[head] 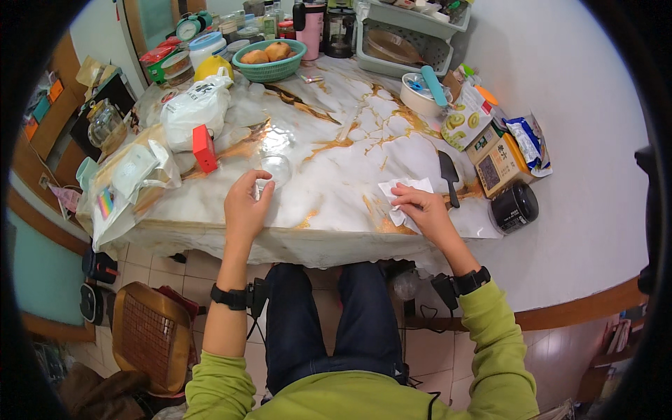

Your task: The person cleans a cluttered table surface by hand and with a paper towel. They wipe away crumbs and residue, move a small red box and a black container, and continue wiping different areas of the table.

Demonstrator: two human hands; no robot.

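Note:
My left hand [249, 206] is at the near side of the marble-patterned tabletop [336, 173], its thumb and fingers curled round the left side of a small clear round dish [276, 169]. Glare on the dish blurs its outline. To the right, my right hand [424, 209] has its fingertips bunched on a crumpled white tissue [420, 185], which lies partly spread on the table. Just past the tissue lies a dark cake server [449, 176], its handle towards me. A small red box [204, 148] stands up and left of my left hand.
At left are a white plastic bag [197, 113] and clear packaging [131, 173]. A green basket of fruit [270, 60] sits at the back. Along the right wall stand a white tub [420, 100], a yellow-lidded box [501, 165] and a black jar [514, 207].

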